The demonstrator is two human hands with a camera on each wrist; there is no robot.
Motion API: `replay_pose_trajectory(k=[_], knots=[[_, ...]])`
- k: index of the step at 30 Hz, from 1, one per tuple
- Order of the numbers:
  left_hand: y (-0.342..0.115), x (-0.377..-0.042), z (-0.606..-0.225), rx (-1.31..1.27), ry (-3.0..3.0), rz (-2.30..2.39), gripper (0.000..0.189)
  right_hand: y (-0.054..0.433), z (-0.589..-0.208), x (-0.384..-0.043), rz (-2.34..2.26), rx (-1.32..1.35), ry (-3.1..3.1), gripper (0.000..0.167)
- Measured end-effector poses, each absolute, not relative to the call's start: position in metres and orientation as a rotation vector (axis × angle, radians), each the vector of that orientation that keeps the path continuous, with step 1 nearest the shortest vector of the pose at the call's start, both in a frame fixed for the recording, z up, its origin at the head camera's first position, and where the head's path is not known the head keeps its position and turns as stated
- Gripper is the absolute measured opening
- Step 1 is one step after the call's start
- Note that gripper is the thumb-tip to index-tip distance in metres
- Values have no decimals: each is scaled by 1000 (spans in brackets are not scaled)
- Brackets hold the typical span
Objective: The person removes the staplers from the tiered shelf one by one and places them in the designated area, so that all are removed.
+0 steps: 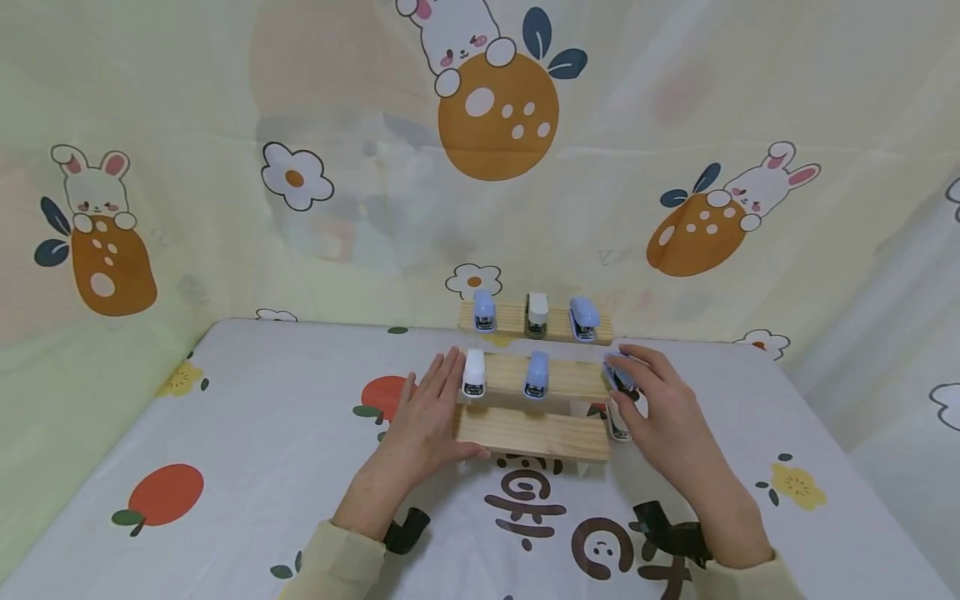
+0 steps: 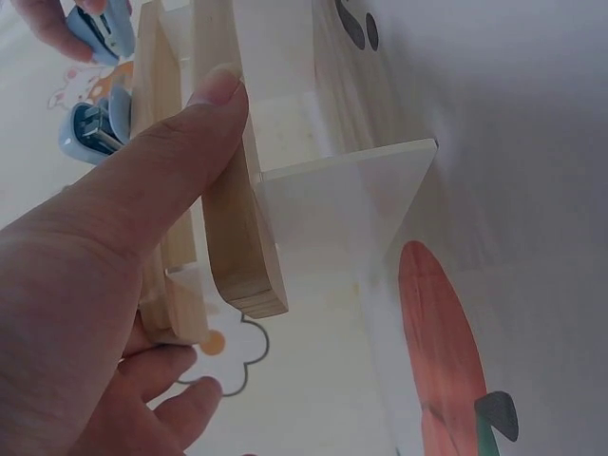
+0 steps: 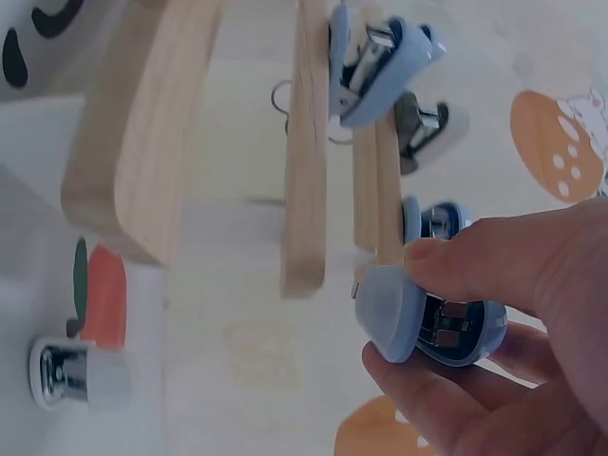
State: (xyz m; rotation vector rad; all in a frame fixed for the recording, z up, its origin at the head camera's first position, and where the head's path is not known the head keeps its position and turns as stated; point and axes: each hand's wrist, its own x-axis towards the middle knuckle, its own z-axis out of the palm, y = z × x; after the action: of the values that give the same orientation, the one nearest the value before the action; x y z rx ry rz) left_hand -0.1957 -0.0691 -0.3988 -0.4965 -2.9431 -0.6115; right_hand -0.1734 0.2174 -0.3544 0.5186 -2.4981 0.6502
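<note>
A tiered wooden rack point(image 1: 532, 433) with clear supports stands on the table. My left hand point(image 1: 423, 425) rests against its left end, fingers straight, thumb on the lowest board point(image 2: 228, 199). At the right end of the middle board point(image 1: 570, 379), my right hand point(image 1: 667, 408) pinches a light blue mini stapler point(image 3: 389, 313) between thumb and fingers. In the right wrist view this stapler is beside the board's end. The middle board also bears a white stapler point(image 1: 474, 373) and a blue stapler point(image 1: 536, 375). Below my right hand, a white stapler point(image 1: 619, 425) lies on the table.
On the top board point(image 1: 510, 321) sit a blue stapler point(image 1: 484, 311), a white and grey stapler point(image 1: 536, 315) and another blue stapler point(image 1: 583, 318). A printed cloth covers the table point(image 1: 285, 417), and a patterned curtain point(image 1: 360, 250) hangs right behind the rack.
</note>
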Motion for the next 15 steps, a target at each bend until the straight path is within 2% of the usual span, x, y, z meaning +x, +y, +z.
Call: replay_pose_trajectory(k=[15], knots=[[-69, -197, -399, -493, -2949, -595, 131, 257, -365, -182, 633, 233, -2685, 46]])
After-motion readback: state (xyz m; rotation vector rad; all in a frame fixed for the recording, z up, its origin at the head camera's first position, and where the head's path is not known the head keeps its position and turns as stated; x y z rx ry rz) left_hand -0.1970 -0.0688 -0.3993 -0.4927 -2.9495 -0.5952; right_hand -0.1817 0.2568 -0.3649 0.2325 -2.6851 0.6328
